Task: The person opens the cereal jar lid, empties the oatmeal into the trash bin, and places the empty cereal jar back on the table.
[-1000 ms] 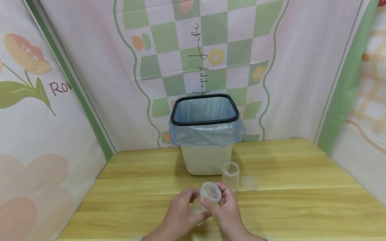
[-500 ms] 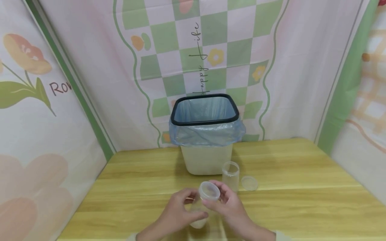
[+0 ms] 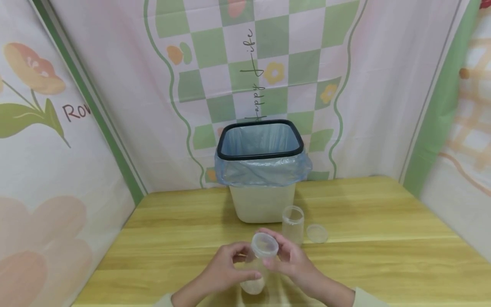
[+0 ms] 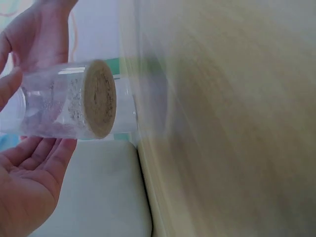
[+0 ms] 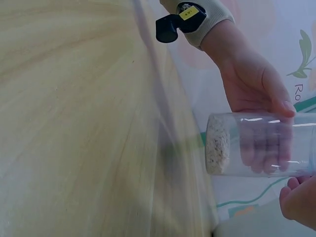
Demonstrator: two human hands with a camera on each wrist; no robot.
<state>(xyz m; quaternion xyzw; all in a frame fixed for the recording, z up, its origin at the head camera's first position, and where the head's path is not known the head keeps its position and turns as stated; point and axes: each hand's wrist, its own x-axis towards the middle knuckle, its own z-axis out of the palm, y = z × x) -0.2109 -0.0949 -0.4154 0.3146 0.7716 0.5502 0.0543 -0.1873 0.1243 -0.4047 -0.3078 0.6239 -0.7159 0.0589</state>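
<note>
A clear plastic jar (image 3: 253, 285) with pale, grainy stuff in its base is tilted between both hands, its bottom raised off the table. On its upper end sits a translucent white lid (image 3: 265, 244). My left hand (image 3: 226, 266) holds the jar's side, thumb across the front and fingers behind. Up by the lid, my right hand (image 3: 293, 260) grips the jar's upper end, thumb in front and fingers at the back. In the right wrist view the grainy layer (image 5: 217, 144) shows near the jar's base, with left fingers visible through the clear wall.
Just beyond the right hand stands a second clear jar (image 3: 293, 230) without a lid. A round clear lid (image 3: 317, 233) lies beside it on the wooden table (image 3: 383, 256). Farther back is a white bin (image 3: 262, 204) lined with a blue bag (image 3: 264, 170).
The jar has tipped more upright and its base shows more below the left thumb. Its lid has shifted slightly left; the right hand has moved with it.
</note>
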